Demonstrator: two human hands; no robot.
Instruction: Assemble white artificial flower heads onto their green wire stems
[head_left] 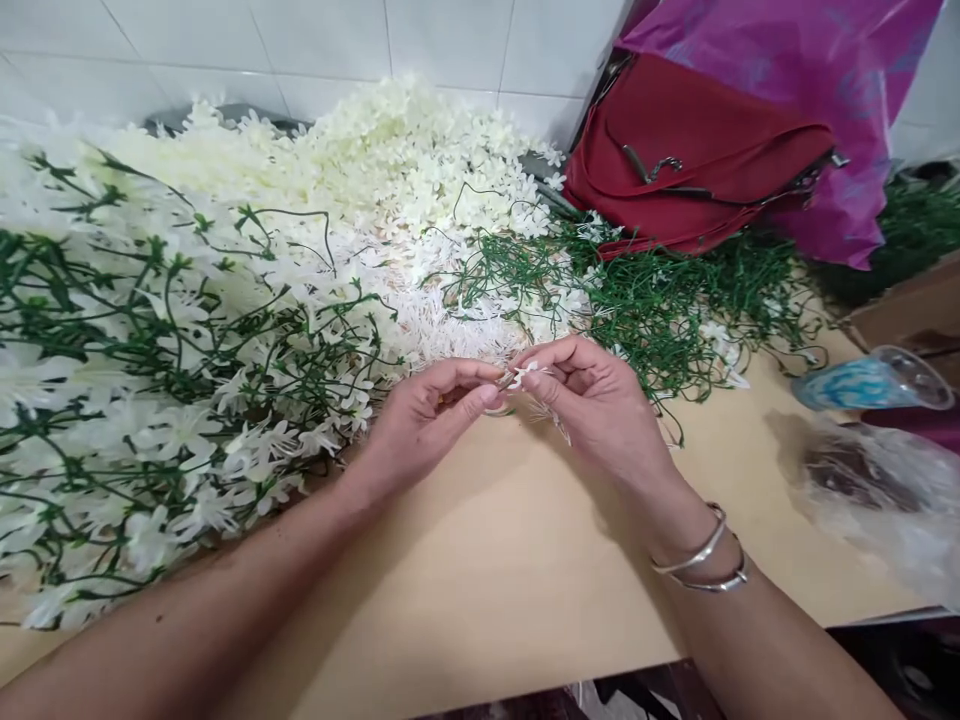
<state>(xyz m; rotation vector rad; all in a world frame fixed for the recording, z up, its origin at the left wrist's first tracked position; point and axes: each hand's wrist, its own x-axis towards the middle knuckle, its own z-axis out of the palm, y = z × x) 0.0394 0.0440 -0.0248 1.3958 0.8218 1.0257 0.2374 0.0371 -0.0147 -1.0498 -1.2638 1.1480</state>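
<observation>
Over the middle of the table (465, 560), both hands meet fingertip to fingertip around a small white artificial flower piece (525, 377). My left hand (442, 405) is closed in a pinch at its left end, where a thin part shows between thumb and forefinger. My right hand (592, 400) pinches the white piece from the other side, and thin white stamens (555, 420) stick out below its fingers. Just behind the hands lies a heap of loose white stamens (450, 325). Green artificial stems (667, 300) are tangled to the right of it.
Assembled white flowers on green stems (187, 400) pile up on the left. Cream petals (420, 150) are heaped against the tiled wall (322, 35). A red handbag (697, 150), a purple plastic bag (810, 60), a blue-patterned cup (862, 382) and a clear plastic bag (885, 490) are on the right.
</observation>
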